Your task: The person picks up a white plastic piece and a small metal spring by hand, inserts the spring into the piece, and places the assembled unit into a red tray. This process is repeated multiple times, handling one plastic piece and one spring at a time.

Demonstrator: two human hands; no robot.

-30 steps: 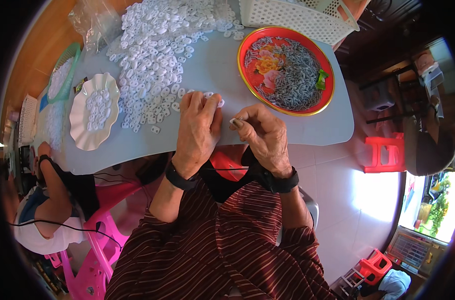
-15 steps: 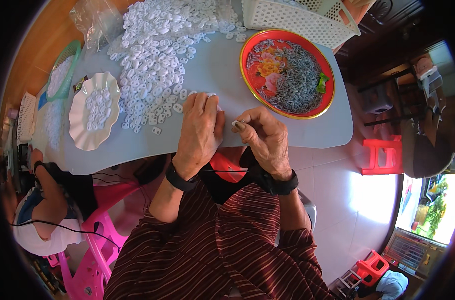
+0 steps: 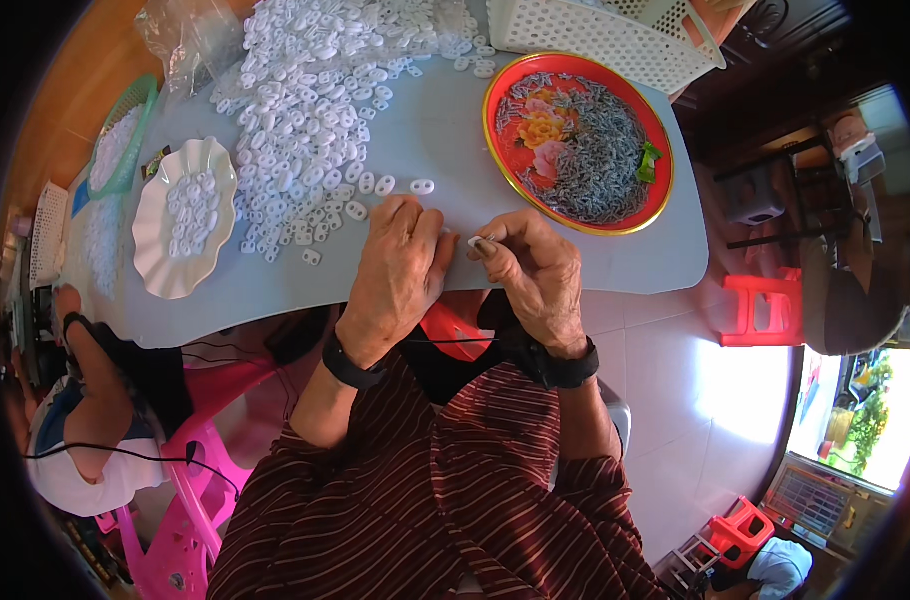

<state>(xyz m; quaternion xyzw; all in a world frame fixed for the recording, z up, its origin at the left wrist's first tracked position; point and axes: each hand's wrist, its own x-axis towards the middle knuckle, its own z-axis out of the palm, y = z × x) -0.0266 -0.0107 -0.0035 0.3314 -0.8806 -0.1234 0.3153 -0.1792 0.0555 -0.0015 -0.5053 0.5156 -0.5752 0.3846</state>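
My left hand (image 3: 400, 262) is just over the table's near edge, fingers curled in and thumb against them. A speck of white shows at its fingertips, but what it holds is mostly hidden. Close on its right, my right hand (image 3: 541, 275) pinches a small white plastic piece (image 3: 475, 242) between thumb and forefinger. One loose white two-holed piece (image 3: 422, 186) lies just beyond my left fingers. A large heap of similar white pieces (image 3: 300, 130) spreads over the table to the left. The round red tray (image 3: 495, 138) at the right holds many slim grey pieces (image 3: 605, 150).
A scalloped cream dish (image 3: 155, 270) with white pieces stands left, near a green basket (image 3: 125, 178). White perforated basket (image 3: 575, 35) and clear plastic bag (image 3: 190, 45) are at the back. Another person's arm (image 3: 95, 400) is at far left, by a pink chair (image 3: 210, 480).
My left hand has drawn back slightly toward me, uncovering the white piece beyond its fingers. My right hand keeps its pinch almost in the same spot.
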